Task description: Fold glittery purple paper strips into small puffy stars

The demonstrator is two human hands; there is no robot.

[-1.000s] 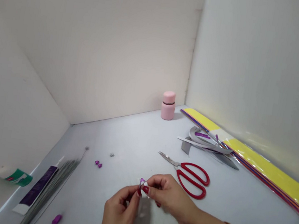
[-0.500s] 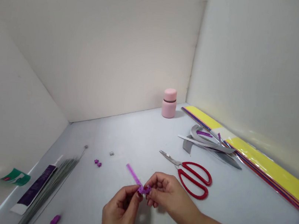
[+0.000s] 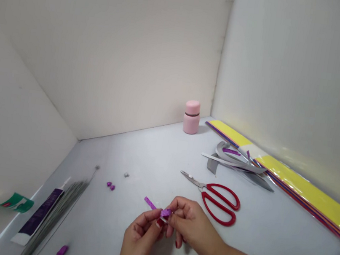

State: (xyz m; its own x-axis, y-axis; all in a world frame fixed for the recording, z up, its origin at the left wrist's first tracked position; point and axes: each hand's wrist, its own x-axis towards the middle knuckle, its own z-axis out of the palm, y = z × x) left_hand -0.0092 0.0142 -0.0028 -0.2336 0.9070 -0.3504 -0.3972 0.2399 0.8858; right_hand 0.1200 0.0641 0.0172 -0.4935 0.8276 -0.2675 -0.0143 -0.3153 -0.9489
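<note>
Low in the middle of the view, a narrow purple paper strip (image 3: pixel 150 203) is pinched between both hands. My left hand (image 3: pixel 141 236) grips it with thumb and forefinger, and the strip's free end sticks out up and to the left. My right hand (image 3: pixel 189 222) pinches the curled part of the same strip just to the right, its lower fingers hanging loosely. The fingertips hide part of the fold. Red-handled scissors (image 3: pixel 218 201) lie just beyond my right hand. Two small purple folded pieces (image 3: pixel 110 186) and a small silver piece (image 3: pixel 126 175) rest further left.
A pink flask (image 3: pixel 192 118) stands near the back corner. Grey and purple strip scraps (image 3: pixel 238 161) lie beside a long yellow packet (image 3: pixel 293 176) along the right wall. At left are a purple tube (image 3: pixel 38 216), thin wires (image 3: pixel 56 217), a green-and-white bottle (image 3: pixel 15 201) and a purple lump (image 3: pixel 62 252).
The strip's free end looks shorter and lower, and its curled part is more tightly gathered between my fingers. My left hand has shifted slightly right.
</note>
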